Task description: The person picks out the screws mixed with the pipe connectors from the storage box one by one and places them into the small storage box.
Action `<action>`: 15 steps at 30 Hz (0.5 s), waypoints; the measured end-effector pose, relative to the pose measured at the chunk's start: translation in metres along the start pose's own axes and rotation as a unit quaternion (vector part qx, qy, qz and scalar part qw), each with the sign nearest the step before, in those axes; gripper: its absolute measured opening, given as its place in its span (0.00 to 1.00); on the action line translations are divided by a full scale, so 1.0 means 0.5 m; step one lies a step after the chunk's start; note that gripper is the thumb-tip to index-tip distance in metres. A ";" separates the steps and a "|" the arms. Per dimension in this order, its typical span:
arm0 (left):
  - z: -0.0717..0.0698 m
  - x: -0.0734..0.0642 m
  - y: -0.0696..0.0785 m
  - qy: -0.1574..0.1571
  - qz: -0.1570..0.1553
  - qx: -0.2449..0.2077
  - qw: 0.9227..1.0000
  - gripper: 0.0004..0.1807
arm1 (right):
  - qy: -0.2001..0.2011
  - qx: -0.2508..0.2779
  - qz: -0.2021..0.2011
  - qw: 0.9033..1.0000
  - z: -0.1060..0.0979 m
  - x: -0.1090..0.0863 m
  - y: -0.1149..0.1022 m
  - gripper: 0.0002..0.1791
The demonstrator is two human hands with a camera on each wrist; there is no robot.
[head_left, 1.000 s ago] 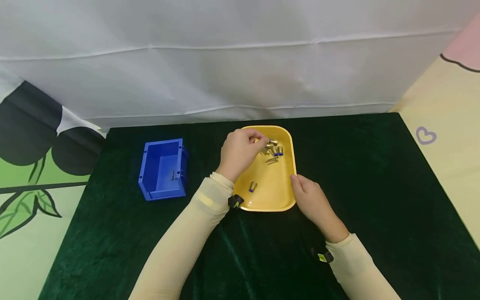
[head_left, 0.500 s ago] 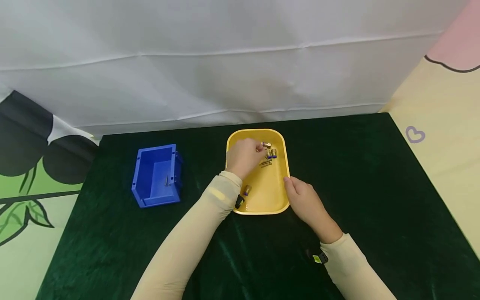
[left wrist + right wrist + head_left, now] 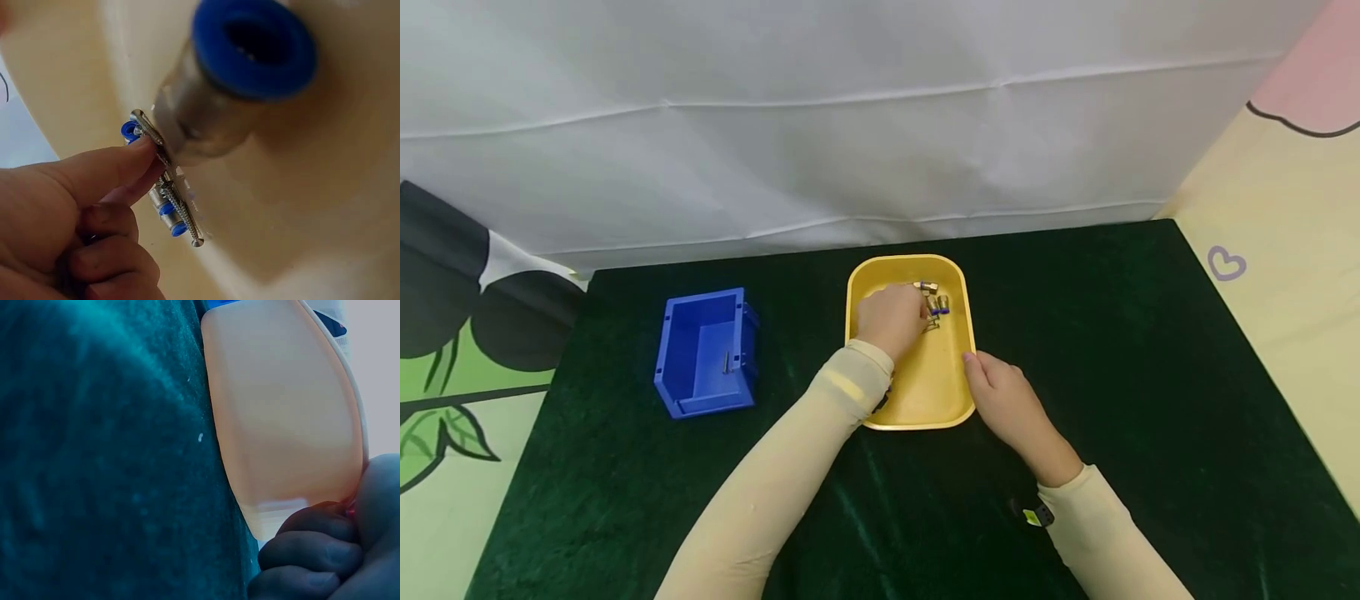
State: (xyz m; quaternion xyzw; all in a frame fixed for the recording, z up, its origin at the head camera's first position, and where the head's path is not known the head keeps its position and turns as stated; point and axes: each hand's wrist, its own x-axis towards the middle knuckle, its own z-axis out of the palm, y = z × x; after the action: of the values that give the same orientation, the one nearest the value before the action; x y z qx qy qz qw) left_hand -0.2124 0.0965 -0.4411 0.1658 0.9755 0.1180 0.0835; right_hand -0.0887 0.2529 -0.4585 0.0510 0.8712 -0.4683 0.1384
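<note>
A yellow tray (image 3: 932,392) holds brass push-in fittings (image 3: 943,305) with blue collars and several small screws (image 3: 182,212). My left hand (image 3: 891,318) reaches down into it, palm side hidden in the head view. From the left wrist, thumb and index finger come together at the pile, seeming to pinch a screw (image 3: 149,127); the other fingers are curled. One fitting (image 3: 250,56) looms close to that camera, apart from the pile. At the tray's right edge, my right hand (image 3: 1009,398) grips the rim, thumb on top and fingers curled below.
To the left stands a blue bin (image 3: 673,358) with a screw or two (image 3: 726,362) inside. A dark green cloth (image 3: 1112,350) covers the table. White fabric (image 3: 850,150) hangs behind its far edge.
My left hand has lowered into the tray and its fingertips have gone in among the screws. My right hand keeps its grip on the rim. The head view has shifted slightly.
</note>
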 end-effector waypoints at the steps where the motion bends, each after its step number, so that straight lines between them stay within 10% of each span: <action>1: -0.001 0.001 0.000 -0.003 0.000 0.003 1.000 0.13 | 0.001 0.000 -0.001 1.000 0.000 0.000 -0.001 0.22; 15: 0.001 0.004 -0.009 -0.029 0.003 -0.034 0.999 0.15 | -0.003 0.003 -0.007 1.000 0.000 0.000 0.003 0.22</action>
State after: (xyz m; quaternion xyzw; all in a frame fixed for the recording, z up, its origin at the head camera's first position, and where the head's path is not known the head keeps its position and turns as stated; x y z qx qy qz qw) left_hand -0.2156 0.0932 -0.4430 0.1686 0.9676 0.1469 0.1169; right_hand -0.0884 0.2538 -0.4595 0.0441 0.8699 -0.4716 0.1374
